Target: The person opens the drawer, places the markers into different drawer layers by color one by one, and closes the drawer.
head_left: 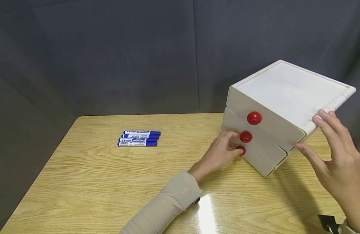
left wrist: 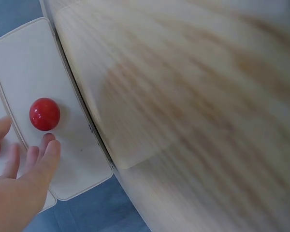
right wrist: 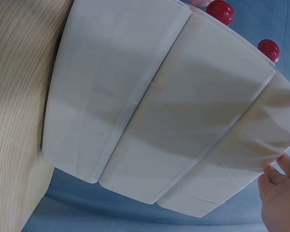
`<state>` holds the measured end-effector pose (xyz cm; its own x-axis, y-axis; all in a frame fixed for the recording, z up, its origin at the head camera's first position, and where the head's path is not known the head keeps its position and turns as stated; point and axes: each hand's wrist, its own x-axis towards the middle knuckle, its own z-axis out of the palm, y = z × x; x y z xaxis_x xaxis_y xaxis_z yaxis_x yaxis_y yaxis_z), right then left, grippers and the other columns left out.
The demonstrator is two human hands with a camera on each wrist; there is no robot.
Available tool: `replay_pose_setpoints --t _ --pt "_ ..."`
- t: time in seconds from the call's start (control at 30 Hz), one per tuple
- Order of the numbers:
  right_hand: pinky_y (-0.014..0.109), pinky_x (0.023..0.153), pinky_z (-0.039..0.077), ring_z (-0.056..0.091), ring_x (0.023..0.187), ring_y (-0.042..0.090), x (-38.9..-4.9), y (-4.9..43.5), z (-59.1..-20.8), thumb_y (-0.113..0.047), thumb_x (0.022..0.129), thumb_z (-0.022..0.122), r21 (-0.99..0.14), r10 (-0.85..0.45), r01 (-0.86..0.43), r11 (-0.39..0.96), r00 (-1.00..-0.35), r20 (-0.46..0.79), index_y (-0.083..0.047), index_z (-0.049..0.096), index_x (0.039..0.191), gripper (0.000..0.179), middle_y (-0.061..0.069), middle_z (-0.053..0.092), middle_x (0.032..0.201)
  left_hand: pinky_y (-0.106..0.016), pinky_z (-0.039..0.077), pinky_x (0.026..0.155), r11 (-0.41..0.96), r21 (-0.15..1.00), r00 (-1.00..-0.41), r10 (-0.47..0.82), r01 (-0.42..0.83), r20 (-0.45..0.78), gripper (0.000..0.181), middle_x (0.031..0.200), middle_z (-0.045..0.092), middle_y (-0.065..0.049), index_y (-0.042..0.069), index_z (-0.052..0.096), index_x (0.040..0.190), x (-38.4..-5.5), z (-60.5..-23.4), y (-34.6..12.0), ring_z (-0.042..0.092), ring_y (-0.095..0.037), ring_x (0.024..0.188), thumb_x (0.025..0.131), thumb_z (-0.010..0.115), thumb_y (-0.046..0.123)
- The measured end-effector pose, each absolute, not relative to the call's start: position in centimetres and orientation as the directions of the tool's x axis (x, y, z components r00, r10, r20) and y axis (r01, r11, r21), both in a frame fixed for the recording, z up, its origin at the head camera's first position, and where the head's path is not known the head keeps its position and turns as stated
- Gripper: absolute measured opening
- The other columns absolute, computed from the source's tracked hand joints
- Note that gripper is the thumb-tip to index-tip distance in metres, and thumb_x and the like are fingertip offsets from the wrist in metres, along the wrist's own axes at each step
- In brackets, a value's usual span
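A white cabinet (head_left: 294, 94) with three stacked drawers, each with a round red knob, stands on the right of the table. My left hand (head_left: 219, 151) is at its front, fingers spread. In the head view, the thumb overlaps the bottom knob (head_left: 241, 150) and the fingertips lie beside the middle knob (head_left: 245, 136). The left wrist view has a thumb tip just below a red knob (left wrist: 44, 114). My right hand (head_left: 338, 156) touches the cabinet's right edge, fingertips at the top rim and thumb near the front corner. The top knob (head_left: 254, 118) is untouched.
Several blue-capped whiteboard markers (head_left: 139, 138) lie side by side on the left of the wooden table (head_left: 95, 182). A dark curtain (head_left: 124, 58) hangs behind the table's far edge. The cabinet stands near that edge.
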<state>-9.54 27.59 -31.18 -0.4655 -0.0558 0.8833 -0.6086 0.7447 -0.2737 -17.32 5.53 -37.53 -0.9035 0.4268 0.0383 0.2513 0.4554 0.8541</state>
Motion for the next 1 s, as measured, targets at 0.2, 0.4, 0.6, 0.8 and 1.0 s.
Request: replay_pose_setpoints --t 0.2,0.4,0.6,0.8,1.0 --pt "0.026 0.12 0.032 0.045 0.14 0.033 -9.6 27.6 -31.2 -0.058 0.092 0.056 -0.276 -0.053 -0.605 0.747 -0.467 0.883 0.013 0.059 0.123 0.078 0.036 0.055 0.13 -0.016 0.052 0.089 0.467 0.855 -0.904 0.427 0.227 0.006 0.037 0.121 0.061 -0.003 0.01 0.059 0.128 -17.6 -37.7 5.7 0.062 -0.011 0.103 0.093 0.07 0.014" --pt "0.026 0.12 0.031 0.045 0.14 0.035 -9.6 27.7 -31.2 -0.058 0.092 0.055 -0.268 -0.06 -0.603 0.751 -0.467 0.882 0.013 0.059 0.124 0.078 0.037 0.055 0.13 -0.012 0.05 0.085 0.476 0.846 -0.895 0.446 0.241 0.004 0.031 0.118 0.065 -0.006 0.008 0.064 0.122 -17.9 -38.1 6.1 0.064 -0.012 0.099 0.092 0.07 0.01" --pt "0.026 0.12 0.032 0.045 0.139 0.036 -9.7 27.7 -31.2 -0.058 0.092 0.056 -0.266 -0.061 -0.608 0.748 -0.463 0.884 0.013 0.059 0.124 0.078 0.037 0.055 0.129 -0.012 0.049 0.081 0.493 0.827 -0.889 0.458 0.269 0.016 0.028 0.114 0.066 -0.004 0.008 0.067 0.12 -18.1 -38.5 6.4 0.061 -0.007 0.092 0.092 0.07 0.008" --pt "0.027 0.121 0.031 0.045 0.14 0.036 -9.7 27.7 -31.2 -0.057 0.092 0.056 -0.263 -0.062 -0.609 0.749 -0.459 0.886 0.014 0.059 0.123 0.078 0.037 0.055 0.13 -0.01 0.048 0.078 0.503 0.809 -0.887 0.46 0.303 0.046 0.024 0.108 0.067 -0.003 0.008 0.069 0.113 -18.2 -38.7 6.6 0.06 -0.006 0.087 0.089 0.072 0.006" --pt "0.026 0.121 0.031 0.045 0.139 0.038 -9.6 27.7 -31.2 -0.057 0.093 0.055 -0.258 -0.067 -0.606 0.752 -0.46 0.885 0.013 0.059 0.124 0.077 0.037 0.055 0.13 -0.011 0.047 0.077 0.52 0.794 -0.888 0.457 0.316 0.055 0.022 0.106 0.067 -0.002 0.007 0.07 0.111 -18.3 -38.8 6.7 0.06 -0.007 0.087 0.089 0.072 0.004"
